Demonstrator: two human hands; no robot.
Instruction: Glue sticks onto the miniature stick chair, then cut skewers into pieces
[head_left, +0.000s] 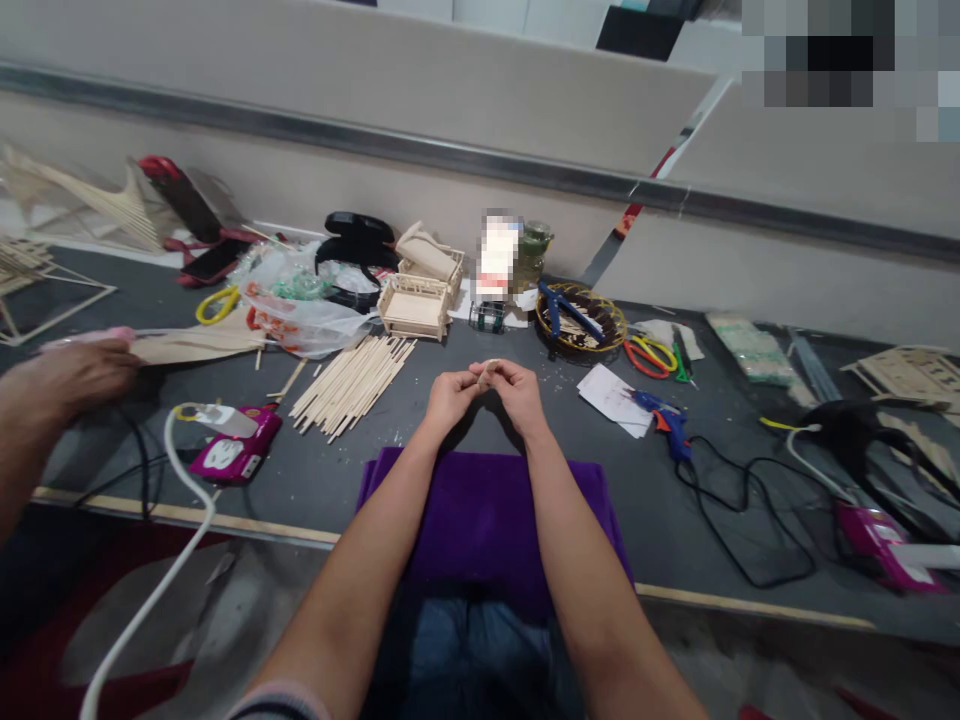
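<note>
My left hand (452, 397) and my right hand (517, 392) meet over the table, fingertips pinched together. Between them is a small pale, wood-coloured piece (490, 370), mostly hidden by the fingers; its exact kind I cannot make out. A purple cloth (495, 510) lies under my forearms at the table edge. Left of my hands is a pile of thin wooden sticks (352, 385). Beyond them stands a small wooden stick model (416, 305). To the right, a blue glue gun (671, 425) rests by white paper (611, 400).
A wicker basket (581, 345) holds blue-handled pliers (555, 310). Scissors (651, 355) lie beside it. Plastic bags (311, 320) sit at back left. Another person's hand (94, 375) reaches in from the left near a pink power strip (236, 450). Cables cross both sides; another strip (881, 545) is far right.
</note>
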